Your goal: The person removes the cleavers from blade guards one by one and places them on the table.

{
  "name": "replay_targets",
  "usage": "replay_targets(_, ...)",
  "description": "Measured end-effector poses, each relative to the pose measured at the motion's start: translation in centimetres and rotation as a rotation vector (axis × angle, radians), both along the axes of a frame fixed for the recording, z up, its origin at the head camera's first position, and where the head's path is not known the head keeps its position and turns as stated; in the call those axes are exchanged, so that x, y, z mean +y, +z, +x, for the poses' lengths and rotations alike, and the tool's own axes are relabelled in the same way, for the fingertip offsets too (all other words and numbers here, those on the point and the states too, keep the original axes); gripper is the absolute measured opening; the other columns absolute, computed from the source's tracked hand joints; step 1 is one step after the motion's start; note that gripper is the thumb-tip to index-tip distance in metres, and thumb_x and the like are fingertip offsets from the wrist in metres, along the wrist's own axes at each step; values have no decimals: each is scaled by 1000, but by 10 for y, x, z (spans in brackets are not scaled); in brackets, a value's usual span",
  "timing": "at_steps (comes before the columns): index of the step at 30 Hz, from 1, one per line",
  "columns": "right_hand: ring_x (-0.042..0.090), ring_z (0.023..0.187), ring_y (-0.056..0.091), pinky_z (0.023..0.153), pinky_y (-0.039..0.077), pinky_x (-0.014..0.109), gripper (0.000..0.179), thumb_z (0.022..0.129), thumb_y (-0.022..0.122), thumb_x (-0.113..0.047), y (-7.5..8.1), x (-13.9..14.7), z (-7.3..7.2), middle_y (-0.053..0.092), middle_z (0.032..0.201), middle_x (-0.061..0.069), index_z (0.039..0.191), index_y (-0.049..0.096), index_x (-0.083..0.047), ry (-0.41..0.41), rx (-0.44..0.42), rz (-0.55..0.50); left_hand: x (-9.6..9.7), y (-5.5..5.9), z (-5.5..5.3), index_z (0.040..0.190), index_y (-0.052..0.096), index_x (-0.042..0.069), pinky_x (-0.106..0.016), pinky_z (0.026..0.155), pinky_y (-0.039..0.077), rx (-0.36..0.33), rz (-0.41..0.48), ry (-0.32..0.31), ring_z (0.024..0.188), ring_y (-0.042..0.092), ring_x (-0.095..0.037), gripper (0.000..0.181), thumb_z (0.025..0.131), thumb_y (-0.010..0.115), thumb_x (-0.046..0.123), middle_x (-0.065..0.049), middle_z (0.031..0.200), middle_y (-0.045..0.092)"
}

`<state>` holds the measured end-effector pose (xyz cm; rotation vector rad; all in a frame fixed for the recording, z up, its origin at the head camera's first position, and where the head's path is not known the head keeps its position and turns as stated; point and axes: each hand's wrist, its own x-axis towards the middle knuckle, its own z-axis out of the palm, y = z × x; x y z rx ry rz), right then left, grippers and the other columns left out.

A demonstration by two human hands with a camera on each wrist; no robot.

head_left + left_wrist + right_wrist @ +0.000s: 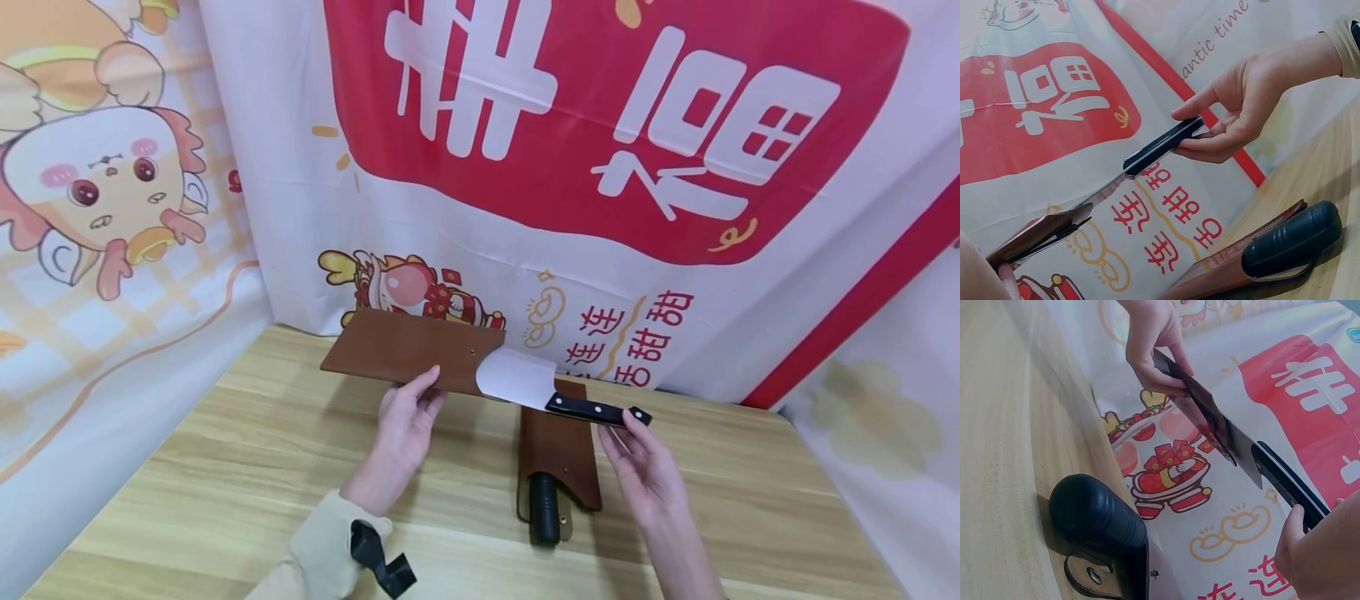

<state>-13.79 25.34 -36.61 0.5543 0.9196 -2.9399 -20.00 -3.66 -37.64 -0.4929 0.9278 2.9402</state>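
A cleaver with a black riveted handle (596,410) has its blade (517,377) partly inside a brown leather sheath (408,350), held up above the table. My left hand (405,429) grips the sheath by its lower edge, thumb on the near face. With thumb and fingers my right hand (648,471) pinches the end of the cleaver's handle. In the right wrist view the blade (1244,453) runs into the sheath's mouth. The blade's far part is hidden in the leather.
Below and between the hands, a second brown sheath (558,450) lies on the wooden table (247,500), a ribbed black handle (544,510) sticking out toward me. Printed cloth (292,167) hangs behind and at both sides. A black strap (381,560) dangles at my left wrist.
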Motion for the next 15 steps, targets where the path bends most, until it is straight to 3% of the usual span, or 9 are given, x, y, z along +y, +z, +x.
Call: replay_targets(15,19,108,68,112,45,31,31,102,62,0,3,8,1,70,110,9,126,47,-10,2,8,-47,-8,3,-3,115,46,4,-25,94,56,2,15,20,90,64,-12,24,99,63,-4,-4,103,60)
